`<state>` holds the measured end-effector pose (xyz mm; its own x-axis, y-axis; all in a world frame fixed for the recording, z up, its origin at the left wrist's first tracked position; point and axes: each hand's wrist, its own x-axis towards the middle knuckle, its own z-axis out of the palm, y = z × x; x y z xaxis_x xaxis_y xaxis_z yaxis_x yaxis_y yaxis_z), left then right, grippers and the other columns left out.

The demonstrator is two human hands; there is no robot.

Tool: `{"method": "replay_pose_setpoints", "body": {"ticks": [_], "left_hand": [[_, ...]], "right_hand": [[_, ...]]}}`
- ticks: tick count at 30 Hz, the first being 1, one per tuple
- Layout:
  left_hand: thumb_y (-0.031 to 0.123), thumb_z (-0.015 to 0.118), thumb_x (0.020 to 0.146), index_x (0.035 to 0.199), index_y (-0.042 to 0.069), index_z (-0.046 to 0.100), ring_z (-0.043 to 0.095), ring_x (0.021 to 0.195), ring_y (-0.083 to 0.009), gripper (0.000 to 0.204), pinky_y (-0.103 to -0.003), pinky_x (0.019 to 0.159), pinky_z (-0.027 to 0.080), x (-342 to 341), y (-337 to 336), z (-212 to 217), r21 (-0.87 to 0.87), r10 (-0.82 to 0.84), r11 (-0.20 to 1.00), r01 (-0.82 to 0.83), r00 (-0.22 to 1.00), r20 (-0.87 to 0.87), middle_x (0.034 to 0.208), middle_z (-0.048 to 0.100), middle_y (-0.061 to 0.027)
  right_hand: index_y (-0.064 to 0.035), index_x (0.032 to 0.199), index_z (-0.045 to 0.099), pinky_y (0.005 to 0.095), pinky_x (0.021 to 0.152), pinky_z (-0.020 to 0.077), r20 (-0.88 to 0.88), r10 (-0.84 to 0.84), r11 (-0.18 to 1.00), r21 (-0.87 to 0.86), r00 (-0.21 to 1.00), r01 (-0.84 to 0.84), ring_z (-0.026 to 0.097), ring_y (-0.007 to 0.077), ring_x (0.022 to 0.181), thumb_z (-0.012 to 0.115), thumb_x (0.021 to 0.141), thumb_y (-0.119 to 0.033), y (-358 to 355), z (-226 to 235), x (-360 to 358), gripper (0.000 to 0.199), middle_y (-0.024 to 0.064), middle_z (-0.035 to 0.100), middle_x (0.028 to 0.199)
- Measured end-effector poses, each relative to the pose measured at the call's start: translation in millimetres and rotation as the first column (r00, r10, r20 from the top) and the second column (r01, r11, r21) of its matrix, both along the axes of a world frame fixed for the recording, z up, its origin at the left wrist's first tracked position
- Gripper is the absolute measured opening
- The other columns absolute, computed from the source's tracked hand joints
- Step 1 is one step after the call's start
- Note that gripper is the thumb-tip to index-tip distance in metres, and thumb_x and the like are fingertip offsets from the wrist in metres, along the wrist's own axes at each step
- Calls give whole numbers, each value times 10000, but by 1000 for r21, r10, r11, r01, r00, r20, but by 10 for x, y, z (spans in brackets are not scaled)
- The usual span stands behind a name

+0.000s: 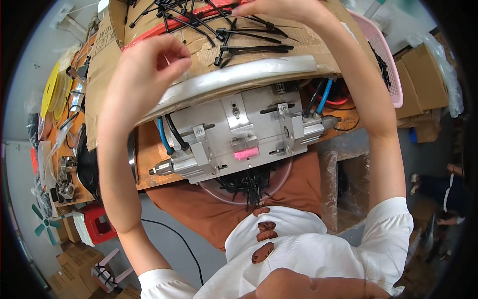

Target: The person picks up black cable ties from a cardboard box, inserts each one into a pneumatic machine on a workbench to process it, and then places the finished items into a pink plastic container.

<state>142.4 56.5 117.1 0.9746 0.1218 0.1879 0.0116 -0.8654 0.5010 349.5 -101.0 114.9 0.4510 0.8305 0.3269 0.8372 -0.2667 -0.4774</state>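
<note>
My left hand (158,62) is above the front left of a cardboard sheet (204,62), thumb and fingers curled together. Whatever they pinch, if anything, is too small to make out. Farther back, my right hand (271,9) reaches over a pile of thin black sticks with knobbed ends (226,37). Its fingertips are closed at one of these sticks, partly cut off by the picture's top edge. Below the sheet stands a metal fixture (221,117) with a clamp block at each side. A small pink block (246,153) sits at its front middle.
A clear tube-like roll (244,72) runs along the sheet's front edge. A bowl of black parts (249,184) rests on my lap under the fixture. Blue and black hoses (166,134) rise at both sides. A pink basket (391,74) stands at the right, a red stool (97,224) lower left.
</note>
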Motion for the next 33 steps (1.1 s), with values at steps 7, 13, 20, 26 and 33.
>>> {"method": "replay_pose_setpoints", "body": {"ticks": [7, 13, 20, 26, 33], "left_hand": [[176, 620, 911, 1068, 40, 613, 524, 944, -62, 208, -226, 898, 380, 45, 324, 237, -320, -110, 942, 104, 994, 0, 981, 607, 20], [-55, 620, 810, 1081, -5, 604, 572, 851, -121, 275, -264, 792, 451, -450, -339, -305, -263, 91, 965, -7, 946, 311, 973, 625, -51], [-103, 554, 730, 1381, -79, 379, 488, 827, -253, 674, -331, 776, 441, -1285, -1433, -1306, 97, 91, 989, -108, 981, 172, 972, 523, -126], [-61, 554, 709, 1370, -96, 375, 492, 825, -225, 685, -306, 770, 441, -1175, -1666, -1547, 254, 119, 958, -129, 991, 56, 983, 500, -107], [-84, 550, 794, 1416, -58, 311, 477, 895, -295, 667, -386, 819, 422, -1142, -1636, -1440, 151, 85, 985, -82, 996, -10, 1004, 477, -133]], "right_hand": [[16, 871, 675, 303, 583, 491, 221, -60, 991, 133, 973, 31, 602, 144, 616, 698, 784, -130, -144, 252, -64, 171, 113, 647, 670], [59, 963, 632, 221, 518, 496, -186, -42, 926, 362, 982, 108, 620, 114, 634, 636, 883, -115, -623, 246, -436, 191, 103, 668, 761], [58, 1004, 611, 193, 480, 499, -470, 106, 751, 615, 876, 239, 645, 150, 652, 589, 938, -154, -1186, -158, -757, 223, 137, 662, 781], [52, 1033, 610, 233, 536, 495, -522, 78, 670, 659, 849, 343, 656, 192, 731, 567, 940, -149, -1236, -227, -1069, 225, 172, 668, 863], [45, 1079, 560, 219, 571, 468, -465, 87, 744, 618, 881, 253, 626, 195, 787, 541, 933, -73, -1428, -281, -1405, 189, 208, 650, 983]]}}
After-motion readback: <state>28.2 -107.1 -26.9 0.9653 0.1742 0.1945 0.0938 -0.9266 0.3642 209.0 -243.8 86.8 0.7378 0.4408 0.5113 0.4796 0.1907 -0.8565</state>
